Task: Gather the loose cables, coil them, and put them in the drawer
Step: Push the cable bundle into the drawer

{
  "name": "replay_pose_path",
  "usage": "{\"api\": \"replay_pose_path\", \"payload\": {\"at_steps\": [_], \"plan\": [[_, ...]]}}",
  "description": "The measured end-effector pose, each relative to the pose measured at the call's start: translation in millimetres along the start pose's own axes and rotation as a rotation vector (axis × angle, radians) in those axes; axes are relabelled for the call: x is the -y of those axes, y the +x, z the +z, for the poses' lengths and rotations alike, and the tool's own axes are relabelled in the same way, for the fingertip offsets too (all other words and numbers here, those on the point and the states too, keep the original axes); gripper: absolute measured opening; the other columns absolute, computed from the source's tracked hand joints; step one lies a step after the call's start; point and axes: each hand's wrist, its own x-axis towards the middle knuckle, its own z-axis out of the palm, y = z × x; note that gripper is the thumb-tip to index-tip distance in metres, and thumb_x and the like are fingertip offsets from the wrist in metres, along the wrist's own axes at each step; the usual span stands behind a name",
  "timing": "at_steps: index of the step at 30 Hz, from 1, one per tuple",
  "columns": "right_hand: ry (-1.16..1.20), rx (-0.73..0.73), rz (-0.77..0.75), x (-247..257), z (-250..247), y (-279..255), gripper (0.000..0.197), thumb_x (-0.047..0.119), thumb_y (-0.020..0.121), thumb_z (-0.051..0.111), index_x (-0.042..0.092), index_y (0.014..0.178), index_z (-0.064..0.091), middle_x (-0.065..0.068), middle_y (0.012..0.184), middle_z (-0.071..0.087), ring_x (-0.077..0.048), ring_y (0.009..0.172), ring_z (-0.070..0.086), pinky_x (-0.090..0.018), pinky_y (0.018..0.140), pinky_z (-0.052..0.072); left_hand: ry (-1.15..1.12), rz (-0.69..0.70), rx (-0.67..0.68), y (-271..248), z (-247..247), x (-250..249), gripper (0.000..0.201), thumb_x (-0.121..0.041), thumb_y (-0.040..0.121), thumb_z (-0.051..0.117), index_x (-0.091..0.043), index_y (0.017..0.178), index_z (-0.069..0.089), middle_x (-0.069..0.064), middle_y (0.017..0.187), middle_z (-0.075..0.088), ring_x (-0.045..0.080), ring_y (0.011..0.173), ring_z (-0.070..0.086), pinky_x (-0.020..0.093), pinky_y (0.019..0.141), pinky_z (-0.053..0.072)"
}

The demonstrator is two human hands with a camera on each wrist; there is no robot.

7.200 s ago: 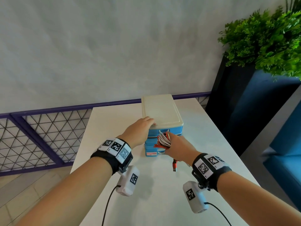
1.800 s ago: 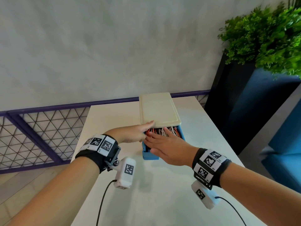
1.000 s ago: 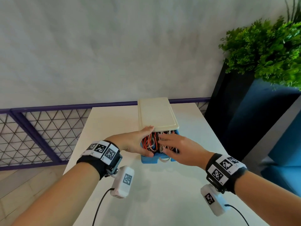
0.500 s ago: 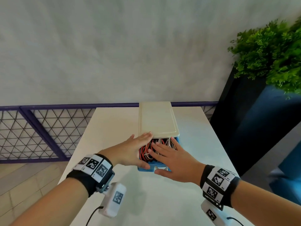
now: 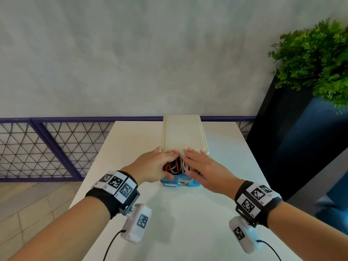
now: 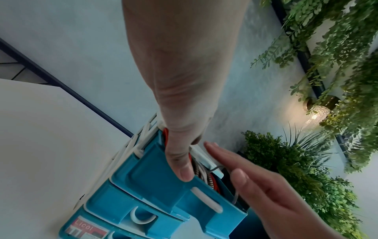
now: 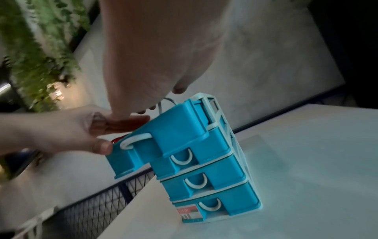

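Note:
A small blue drawer unit with a cream top [image 5: 183,134] stands on the white table [image 5: 131,147]. Its top drawer [image 5: 178,183] is pulled out toward me. Coiled red and white cables [image 5: 176,165] lie inside it. My left hand [image 5: 158,162] lies flat over the drawer's left part, its thumb against the drawer front [image 6: 155,177]. My right hand [image 5: 201,164] lies flat over the right part of the cables, fingertips near the cream top's edge. In the right wrist view the drawer [image 7: 174,134] juts out above three closed drawers. Neither hand grips anything.
A purple rail with wire mesh [image 5: 56,144] runs behind and to the left of the table. A dark planter with green foliage [image 5: 316,59] stands at the right. The table's near part [image 5: 188,223] is bare white surface.
The cable coil that my right hand held 7 s ago now lies in the open top drawer. Over the last second both hands flattened over the cables, and the right hand slid to the right.

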Motion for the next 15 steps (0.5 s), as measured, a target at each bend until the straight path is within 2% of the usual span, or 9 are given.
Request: {"api": "replay_pose_path", "payload": {"at_steps": [3,5,7,11,13,14,15], "plan": [[0.240,-0.152,0.260,-6.1,-6.1,-2.5,0.041,0.031,0.099,0.047,0.022,0.139,0.050,0.003,0.154,0.035,-0.001,0.143,0.016,-0.043,0.121,0.013,0.024,-0.021,-0.021,-1.5,-4.6,-6.2,0.083,-0.046,0.083,0.065,-0.037,0.150,0.016,-0.017,0.158,0.012,0.022,0.148,0.008,0.041,0.120,0.017],[0.294,-0.207,0.399,-9.1,-9.3,-2.5,0.033,0.030,0.095,0.057,0.029,0.128,0.061,0.004,0.152,0.038,-0.007,0.143,0.022,-0.046,0.119,0.017,0.036,-0.029,-0.020,-4.1,-7.6,-10.5,0.082,-0.043,0.085,0.064,-0.037,0.150,0.016,-0.018,0.158,0.012,0.023,0.148,0.006,0.039,0.120,0.018],[0.308,-0.178,0.445,-9.2,-11.5,-0.8,0.031,0.032,0.092,0.061,0.031,0.124,0.064,0.006,0.154,0.036,-0.011,0.145,0.022,-0.047,0.119,0.016,0.038,-0.027,-0.013,-6.0,-9.5,-13.4,0.081,-0.043,0.086,0.064,-0.035,0.150,0.016,-0.018,0.158,0.011,0.022,0.148,0.005,0.037,0.120,0.017],[0.294,-0.115,0.481,-15.5,-7.0,5.5,0.027,0.031,0.091,0.062,0.036,0.118,0.067,0.005,0.158,0.026,-0.013,0.148,0.013,-0.051,0.120,0.003,0.038,-0.008,-0.012,-7.4,-12.0,-16.1,0.080,-0.042,0.086,0.064,-0.033,0.151,0.017,-0.015,0.158,0.012,0.023,0.148,0.008,0.035,0.120,0.013],[0.341,-0.087,0.522,-17.1,-1.0,5.5,0.024,0.025,0.090,0.066,0.037,0.110,0.071,0.007,0.159,0.024,-0.017,0.146,0.020,-0.050,0.119,0.011,0.036,-0.005,-0.012,-9.6,-13.8,-18.9,0.079,-0.041,0.087,0.063,-0.031,0.151,0.018,-0.014,0.158,0.012,0.022,0.148,0.008,0.032,0.118,0.012],[0.386,-0.100,0.532,-16.6,1.6,4.7,0.024,0.021,0.088,0.067,0.035,0.107,0.073,0.008,0.159,0.025,-0.017,0.143,0.027,-0.047,0.117,0.022,0.032,-0.005,-0.011,-10.9,-15.3,-20.4,0.079,-0.040,0.087,0.063,-0.031,0.151,0.018,-0.014,0.158,0.013,0.022,0.148,0.008,0.031,0.118,0.011],[0.431,-0.127,0.537,-15.3,3.0,3.0,0.023,0.017,0.088,0.068,0.032,0.104,0.074,0.009,0.158,0.026,-0.015,0.138,0.034,-0.038,0.113,0.031,0.027,-0.004,-0.011,-11.9,-16.2,-21.4,0.079,-0.040,0.087,0.063,-0.030,0.151,0.018,-0.013,0.158,0.013,0.022,0.148,0.008,0.031,0.118,0.011]]}}
